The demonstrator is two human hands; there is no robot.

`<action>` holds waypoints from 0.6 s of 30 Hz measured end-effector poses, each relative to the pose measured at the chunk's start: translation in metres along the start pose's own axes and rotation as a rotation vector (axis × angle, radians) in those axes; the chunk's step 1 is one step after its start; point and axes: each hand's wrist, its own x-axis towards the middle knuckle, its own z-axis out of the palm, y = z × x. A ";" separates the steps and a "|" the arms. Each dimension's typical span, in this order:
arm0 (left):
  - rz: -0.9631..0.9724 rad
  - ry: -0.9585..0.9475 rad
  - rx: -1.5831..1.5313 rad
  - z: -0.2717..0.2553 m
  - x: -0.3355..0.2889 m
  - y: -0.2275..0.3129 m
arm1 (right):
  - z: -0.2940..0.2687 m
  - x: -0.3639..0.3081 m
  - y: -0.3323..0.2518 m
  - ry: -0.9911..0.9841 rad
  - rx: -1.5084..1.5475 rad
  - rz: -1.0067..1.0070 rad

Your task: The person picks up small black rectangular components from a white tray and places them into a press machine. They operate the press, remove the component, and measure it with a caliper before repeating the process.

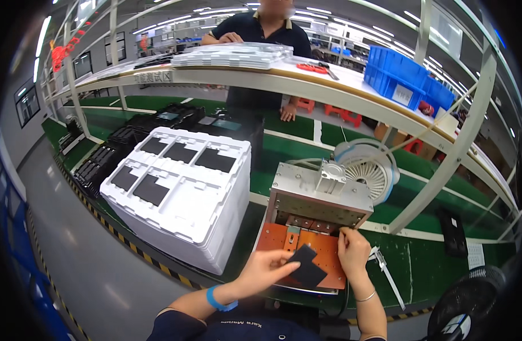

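Note:
My left hand (265, 269) pinches a thin black notched plate (310, 274) between thumb and fingers, tilted above the front of the orange base (331, 262) of a small metal press (323, 190). At the base's right side, below the press's upper block, my right hand (353, 248) is closed with its fingers curled; what they hold, if anything, is hidden. To the left stands a tall stack of white plastic trays (195, 204). Similar dark plates, such as this front one (152, 190), lie in several compartments of the top tray; other compartments hold none.
A caliper (388, 277) lies right of the press. A white fan (368, 169) stands behind it, a black fan (471, 301) at lower right. Black trays (141, 128) line the left back. Blue bins (394, 74) sit on the shelf; a person (261, 34) stands beyond.

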 end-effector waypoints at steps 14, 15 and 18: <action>0.439 0.901 0.485 -0.142 -0.054 0.122 | -0.016 -0.026 -0.043 -0.086 0.260 -0.023; 0.378 0.875 0.486 -0.155 -0.049 0.116 | -0.015 -0.027 -0.047 -0.110 0.295 -0.026; 0.315 0.882 0.801 -0.173 -0.040 0.092 | -0.015 -0.029 -0.046 -0.196 0.294 -0.077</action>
